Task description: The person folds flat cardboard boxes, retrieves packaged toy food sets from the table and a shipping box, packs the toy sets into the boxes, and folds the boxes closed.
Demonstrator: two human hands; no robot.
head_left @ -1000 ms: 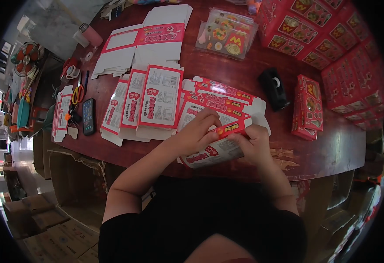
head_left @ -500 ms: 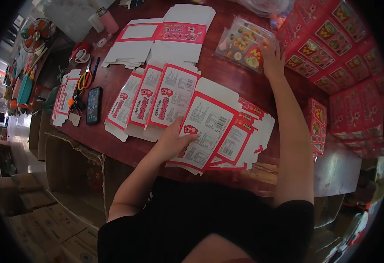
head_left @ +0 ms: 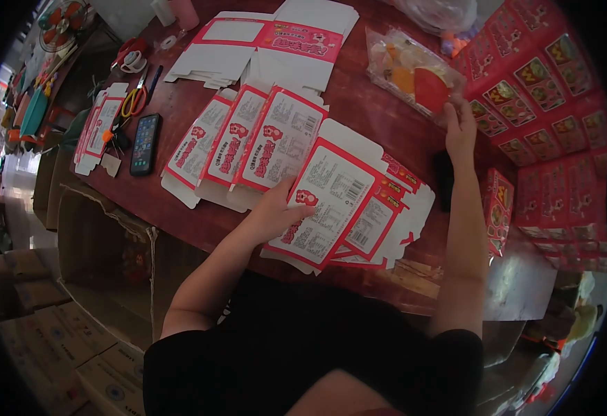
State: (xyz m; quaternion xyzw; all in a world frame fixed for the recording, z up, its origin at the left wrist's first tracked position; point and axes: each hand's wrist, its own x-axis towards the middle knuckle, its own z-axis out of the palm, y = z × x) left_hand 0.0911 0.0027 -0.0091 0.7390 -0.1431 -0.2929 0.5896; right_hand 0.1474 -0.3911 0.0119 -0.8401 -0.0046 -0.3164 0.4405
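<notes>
My left hand (head_left: 276, 213) is closed on the edge of a flattened carton (head_left: 340, 182), white and pink-red with printed text and a barcode. That carton lies over other flat cartons (head_left: 374, 225) on the table. My right hand (head_left: 461, 132) pinches the near right corner of a clear plastic packet (head_left: 414, 75). Yellow and red shapes show through its film. Whether the packet is lifted off the table, I cannot tell. Just left of my left hand, several flattened cartons (head_left: 276, 142) overlap in a fan.
A stack of printed boxes (head_left: 532, 90) walls the right side, with one red box (head_left: 497, 208) at the table edge. More flat cartons (head_left: 283, 38) lie at the back. Leftward are a phone (head_left: 145, 144), scissors (head_left: 135, 102) and an open cardboard box (head_left: 106, 256).
My right hand has moved from over the packet to its near right corner. Different shapes now show through the film. My left hand stays on the carton; the view has shifted slightly.
</notes>
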